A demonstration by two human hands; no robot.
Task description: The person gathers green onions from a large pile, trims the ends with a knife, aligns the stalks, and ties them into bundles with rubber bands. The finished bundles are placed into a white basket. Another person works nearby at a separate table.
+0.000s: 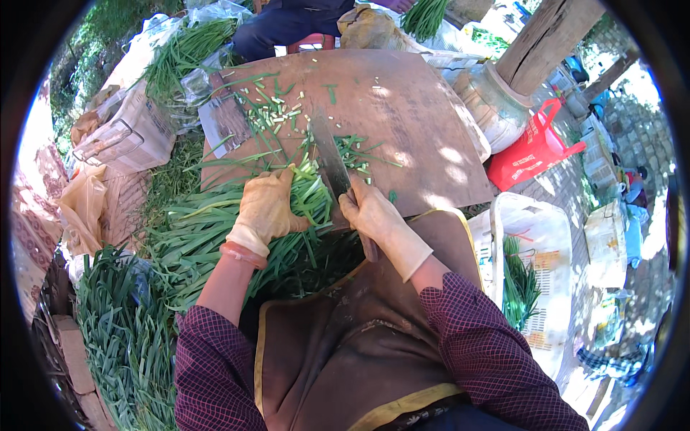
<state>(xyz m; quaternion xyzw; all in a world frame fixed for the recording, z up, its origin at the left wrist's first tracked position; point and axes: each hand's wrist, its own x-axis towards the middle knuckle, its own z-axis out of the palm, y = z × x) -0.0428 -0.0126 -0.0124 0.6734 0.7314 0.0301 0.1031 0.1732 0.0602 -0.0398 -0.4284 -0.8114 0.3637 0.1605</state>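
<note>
My left hand [269, 207], in a pale rubber glove, presses on a thick bundle of garlic chives [210, 221] at the near left edge of the wooden board [409, 140]. The white stem ends point right, towards the blade. My right hand [377, 215], gloved too, grips a large knife [331, 156] by its wooden handle. Its blade points away from me and stands just right of the stem ends. Cut white stem pieces [277, 116] and green scraps [353, 151] lie scattered on the board beyond the blade.
A second broad blade [223, 121] lies at the board's left. More greens [126, 345] are heaped at lower left. White plastic crates [544, 301] [129, 132] stand on both sides. A red bag [531, 151], a ceramic jar [493, 108] and a wooden post [544, 43] are at right. Another person [296, 24] sits opposite.
</note>
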